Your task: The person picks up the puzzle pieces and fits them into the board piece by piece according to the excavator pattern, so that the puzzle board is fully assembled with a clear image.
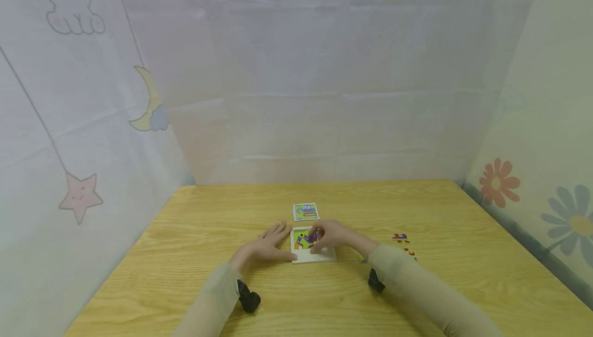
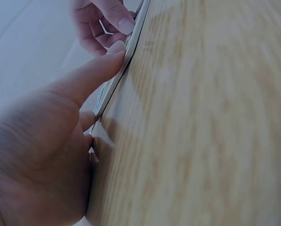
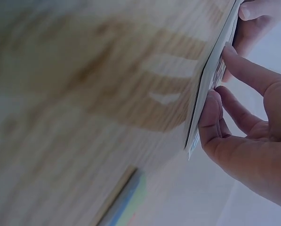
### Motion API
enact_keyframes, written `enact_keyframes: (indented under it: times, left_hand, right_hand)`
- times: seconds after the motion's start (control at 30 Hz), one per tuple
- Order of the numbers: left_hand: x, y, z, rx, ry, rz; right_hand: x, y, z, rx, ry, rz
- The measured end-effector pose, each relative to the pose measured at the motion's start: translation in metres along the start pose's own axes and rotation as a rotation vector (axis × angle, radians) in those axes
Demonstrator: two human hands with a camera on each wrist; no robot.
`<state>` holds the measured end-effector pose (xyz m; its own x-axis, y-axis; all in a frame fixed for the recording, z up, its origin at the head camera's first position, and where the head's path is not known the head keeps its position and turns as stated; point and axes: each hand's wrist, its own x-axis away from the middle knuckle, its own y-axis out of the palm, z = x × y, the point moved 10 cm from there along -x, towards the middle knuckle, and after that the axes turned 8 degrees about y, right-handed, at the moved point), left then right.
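A white-framed jigsaw tray [image 1: 302, 256] with a partly filled green and purple picture lies between the hands. My left hand [image 1: 269, 244] rests at its left side, fingers spread, and its thumb [image 2: 100, 73] touches the front rim. Over the tray's right half is my right hand [image 1: 328, 235], its thumb and fingers bent down to the picture around a dark purple jigsaw piece [image 1: 313, 236]. In the right wrist view, the fingertips [image 3: 211, 101] sit right at the tray surface. Part of the picture is hidden under the right hand.
A small picture card [image 1: 306, 211] lies just beyond the tray. Several loose jigsaw pieces [image 1: 400, 237] are on the wooden table [image 1: 208, 208] to the right, some partly covered by the right forearm. Fabric walls [image 1: 296, 69] stand behind and at both sides.
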<state>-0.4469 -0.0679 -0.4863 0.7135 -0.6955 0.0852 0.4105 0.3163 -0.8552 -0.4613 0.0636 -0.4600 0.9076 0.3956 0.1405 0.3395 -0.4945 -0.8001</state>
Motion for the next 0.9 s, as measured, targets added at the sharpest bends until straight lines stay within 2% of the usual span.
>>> enact_keyframes:
  times: [0.23,0.5,0.67,0.9]
  left_hand:
    - [0.0,-0.001,0.0,-0.007,-0.001,0.002]
    - [0.002,-0.001,-0.002,-0.011,-0.003,-0.005]
    - [0.003,-0.002,-0.003,-0.022,-0.008,0.003]
    - [0.005,-0.004,-0.001,-0.003,-0.003,0.026]
  right_hand:
    - [-0.001,0.0,-0.001,0.017,-0.023,0.007]
    - [0.004,-0.005,-0.002,-0.05,-0.068,0.004]
    - [0.013,-0.016,0.001,-0.083,-0.115,0.026]
    - [0.027,-0.042,0.008,-0.089,-0.155,0.109]
